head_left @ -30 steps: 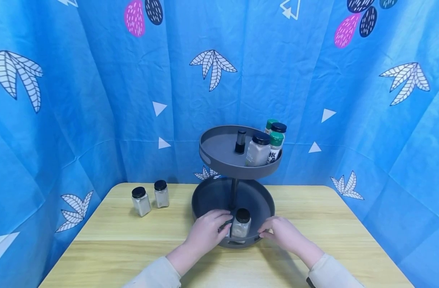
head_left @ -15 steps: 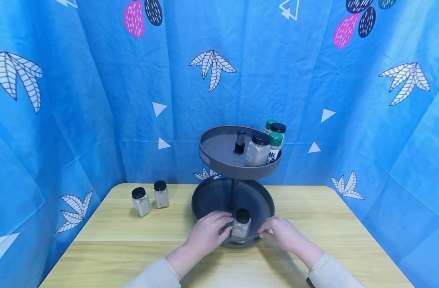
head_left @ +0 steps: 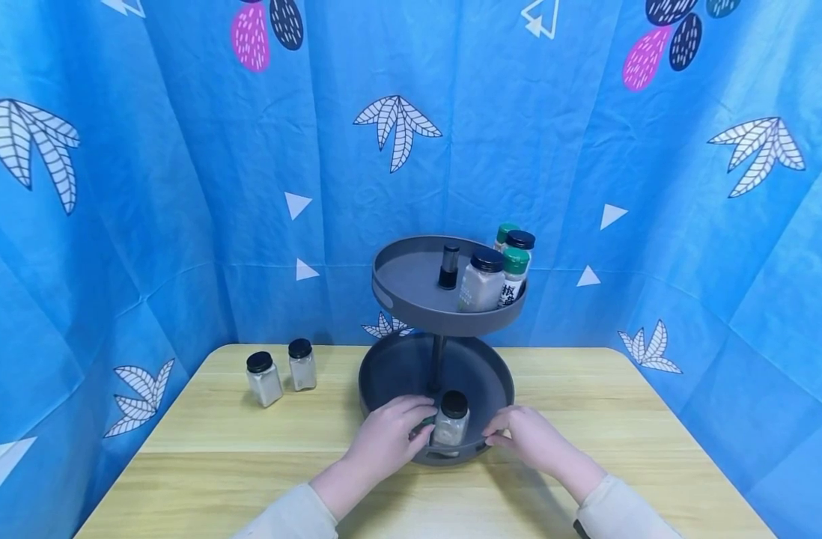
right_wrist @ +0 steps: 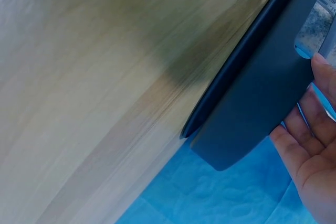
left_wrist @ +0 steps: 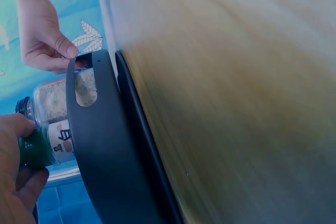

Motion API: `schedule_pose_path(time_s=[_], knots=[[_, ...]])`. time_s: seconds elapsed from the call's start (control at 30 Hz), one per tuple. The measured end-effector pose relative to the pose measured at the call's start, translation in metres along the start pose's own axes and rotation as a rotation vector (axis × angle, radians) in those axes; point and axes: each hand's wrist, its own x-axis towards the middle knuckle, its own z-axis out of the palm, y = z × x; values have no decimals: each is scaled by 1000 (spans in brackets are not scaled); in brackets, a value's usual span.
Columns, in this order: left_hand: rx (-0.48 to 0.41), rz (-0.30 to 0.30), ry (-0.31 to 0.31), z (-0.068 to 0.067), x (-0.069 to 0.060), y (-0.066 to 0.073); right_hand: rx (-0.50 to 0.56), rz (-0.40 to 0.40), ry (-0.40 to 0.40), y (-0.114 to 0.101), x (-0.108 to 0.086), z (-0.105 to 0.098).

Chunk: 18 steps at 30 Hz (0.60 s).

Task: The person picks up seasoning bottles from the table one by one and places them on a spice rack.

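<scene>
In the head view, my left hand (head_left: 392,433) is over the front of the lower tray (head_left: 391,367) of a grey two-tier spice rack. Its thumb and fingers grip the green cap of a spice bottle (left_wrist: 62,141), whose white label shows in the left wrist view. Right beside that bottle, a clear jar with a black lid (head_left: 451,423) and pale grainy contents stands upright in the tray. My right hand (head_left: 528,434) holds the tray's front-right rim, the thumb by the handle slot (right_wrist: 314,27) in the right wrist view.
Several bottles with black and green caps, among them a large jar (head_left: 481,284), stand on the right of the upper tray (head_left: 411,262), near its short post (head_left: 449,267). Two black-lidded jars, one squat (head_left: 265,380) and one slimmer (head_left: 302,365), stand on the wooden table's left.
My left hand has shifted down very slightly. A bit of green cap now shows between its fingers, where a pale part of the bottle showed before. My right hand stays on the rim.
</scene>
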Motion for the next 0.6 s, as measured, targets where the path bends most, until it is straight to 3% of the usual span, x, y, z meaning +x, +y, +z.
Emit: schedule_pose_path(time_s=[0.6], knots=[[6,23,33,-3,-2,-2,5,15,-12,-3,0,-2]])
